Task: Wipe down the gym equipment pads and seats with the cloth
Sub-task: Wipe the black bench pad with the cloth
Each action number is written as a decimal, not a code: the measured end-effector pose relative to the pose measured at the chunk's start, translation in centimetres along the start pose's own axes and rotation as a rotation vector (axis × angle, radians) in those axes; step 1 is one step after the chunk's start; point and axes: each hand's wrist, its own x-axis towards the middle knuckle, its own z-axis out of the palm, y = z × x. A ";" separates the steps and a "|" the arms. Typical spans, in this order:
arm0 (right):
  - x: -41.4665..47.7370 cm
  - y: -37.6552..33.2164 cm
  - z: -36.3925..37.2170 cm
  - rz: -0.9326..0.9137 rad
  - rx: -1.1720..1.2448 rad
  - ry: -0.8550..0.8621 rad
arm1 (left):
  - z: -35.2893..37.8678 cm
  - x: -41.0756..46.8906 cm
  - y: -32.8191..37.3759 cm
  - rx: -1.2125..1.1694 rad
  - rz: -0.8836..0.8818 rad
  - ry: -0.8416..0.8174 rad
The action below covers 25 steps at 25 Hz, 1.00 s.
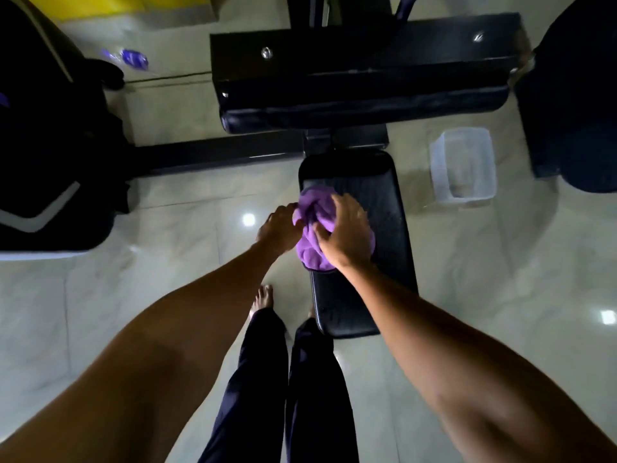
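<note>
— From the head camera, where is the cloth?

— The purple cloth (315, 248) lies bunched on the black seat pad (384, 202), toward its left edge and about mid-length.

— And the hands?

— Both are on it. The left hand (278, 228) comes in from the seat's left side, its fingers (293, 208) tucked into the folds and grasping the cloth's edge. The right hand (345, 230) sits on top of the bundle, with its fingers (342, 202) bent over it and the thumb dug into the fabric, grasping it too. Motion blur hides finer detail.

— What's around the seat?

— Beyond it, a wide black pad (364, 101) runs crosswise. A clear plastic tub (439, 175) stands on the tiled floor (167, 295), just right of the seat. The person's bare foot (263, 297) and dark trousers (257, 379) show below, left of the seat's near end. A small blurred purple object (133, 58) lies on the floor at far left.
</note>
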 end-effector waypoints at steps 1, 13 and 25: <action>0.0 0.4 2.1 -0.013 -0.080 -0.021 | 0.8 1.2 -0.5 -0.013 0.010 0.022; 12.1 6.8 2.6 -0.065 -0.382 0.090 | 2.3 8.6 -1.3 -0.126 0.291 0.274; 13.3 3.9 3.6 -0.183 -0.429 0.002 | 5.0 9.9 -0.9 -0.063 0.322 0.369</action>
